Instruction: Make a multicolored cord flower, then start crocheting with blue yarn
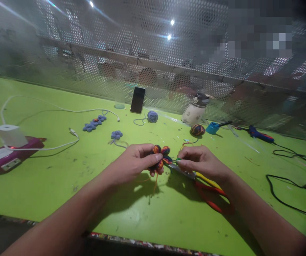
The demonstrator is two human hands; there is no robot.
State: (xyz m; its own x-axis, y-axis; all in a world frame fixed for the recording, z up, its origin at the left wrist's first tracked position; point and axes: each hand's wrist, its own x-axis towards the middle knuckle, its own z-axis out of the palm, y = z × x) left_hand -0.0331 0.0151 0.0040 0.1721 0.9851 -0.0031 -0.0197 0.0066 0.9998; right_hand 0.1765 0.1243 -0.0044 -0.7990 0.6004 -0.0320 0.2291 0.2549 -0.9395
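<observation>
My left hand [145, 160] pinches a multicoloured crochet flower [165, 150] in orange, red and dark blue yarn, with loose strands hanging below it. My right hand [197, 159] is closed on a small crochet hook with a green grip [178, 160]; its thin tip reaches the flower's right petal, and most of the hook is hidden by the fingers. Beneath the right hand lie scissors [213, 195] with red and yellow handles, blades pointing left under the flower. A variegated yarn ball [197, 130] sits beyond the right hand, its strand running toward that hand.
On the green table [62, 185], blue crochet flowers [94, 123], a single blue flower [116, 134] and a blue yarn ball [152, 116] lie farther back. A phone [137, 100] leans upright near a bottle [195, 109]. A power strip [11, 156] and glue gun [261, 134] flank the sides.
</observation>
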